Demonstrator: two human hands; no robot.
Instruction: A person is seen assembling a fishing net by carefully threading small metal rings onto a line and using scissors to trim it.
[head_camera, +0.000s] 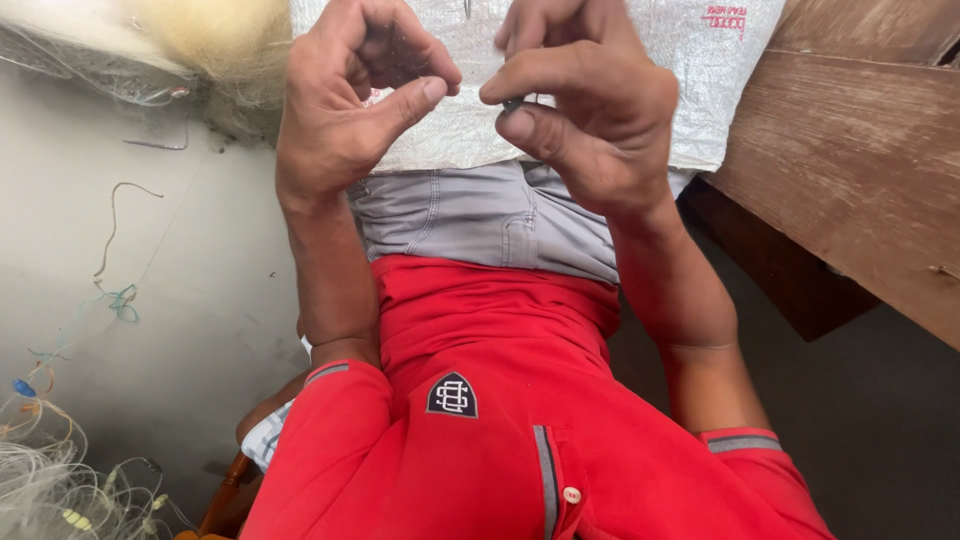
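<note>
My left hand (350, 95) and my right hand (580, 100) are raised close together over my lap. The right hand pinches a tiny dark object (512, 103) between thumb and forefinger. The left hand's fingers are curled, with thumb and forefinger pinched near the right hand's fingertips; whether a fine line runs between them is too thin to tell. A white woven sack (470, 130) lies across my lap beneath both hands. I wear a red polo shirt (480, 400) and grey trousers (480, 215).
A pile of pale fishing net (170, 40) lies at the top left and more net with small floats (50, 480) at the bottom left. Loose line scraps (115, 290) lie on the grey floor. A wooden bench (860, 150) stands at the right.
</note>
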